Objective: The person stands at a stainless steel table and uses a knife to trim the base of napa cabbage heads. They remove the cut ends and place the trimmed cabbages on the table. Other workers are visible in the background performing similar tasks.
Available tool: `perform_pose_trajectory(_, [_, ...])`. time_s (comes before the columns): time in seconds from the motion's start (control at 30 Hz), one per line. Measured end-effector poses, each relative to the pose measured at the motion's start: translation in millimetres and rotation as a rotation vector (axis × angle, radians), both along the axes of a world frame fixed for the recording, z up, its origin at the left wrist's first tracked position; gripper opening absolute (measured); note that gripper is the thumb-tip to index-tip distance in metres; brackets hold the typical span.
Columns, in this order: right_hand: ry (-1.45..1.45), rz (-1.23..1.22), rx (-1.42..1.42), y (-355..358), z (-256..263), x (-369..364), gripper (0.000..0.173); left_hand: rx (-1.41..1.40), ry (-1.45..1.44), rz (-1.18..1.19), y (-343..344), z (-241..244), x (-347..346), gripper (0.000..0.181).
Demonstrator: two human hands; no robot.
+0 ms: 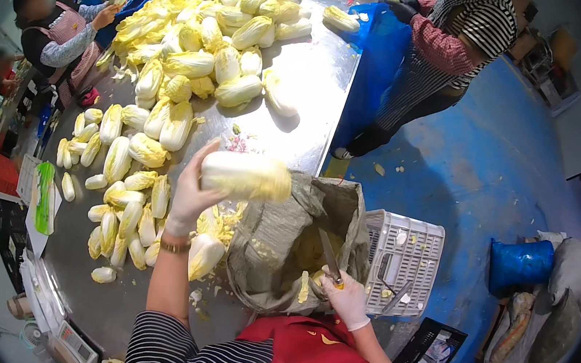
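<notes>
My gloved left hand (195, 191) grips a napa cabbage (247, 176) by one end and holds it up over the metal table's edge; its leafy end points right and looks blurred. In my gloved right hand (345, 299) is a knife (331, 257) with a yellowish handle, its blade angled up and to the left over the mouth of a grey-green woven sack (272, 234). Yellow leaves lie in the sack's shadowed inside. Beneath my left forearm, another napa cabbage (205, 254) rests on the table near loose leaf scraps.
A pile of napa cabbages (216, 34) covers the far part of the metal table (317, 102), with smaller ones at left. A white plastic crate (406, 263) stands right of the sack. Co-workers (51, 34) are across the table and at the far right (452, 43). A scale (76, 346) sits lower left.
</notes>
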State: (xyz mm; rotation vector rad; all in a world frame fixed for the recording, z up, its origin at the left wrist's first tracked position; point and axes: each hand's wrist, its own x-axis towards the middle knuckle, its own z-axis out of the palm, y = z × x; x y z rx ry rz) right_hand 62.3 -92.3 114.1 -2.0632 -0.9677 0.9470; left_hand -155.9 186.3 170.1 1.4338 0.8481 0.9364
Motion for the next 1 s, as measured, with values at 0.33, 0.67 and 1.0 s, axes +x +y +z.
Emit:
perform_pose_trajectory(0.33, [-0.066,0.122,0.100,-4.1,3.5,7.4,0.026,-0.657,-0.383,-0.013,-168.7,-76.3,11.0,0.087])
perform_pose_trajectory(0.67, [-0.709,0.325,0.270,-34.6,19.0,-20.6,0.037,-0.217,0.264,-0.302,-180.6,-67.8,22.1,0.073])
perform_pose_trajectory(1.0, [-0.830,0.323,0.189,-41.2,15.1,-28.8,0.032,-0.346,0.223,-0.425,-186.4,-64.1,25.5,0.071])
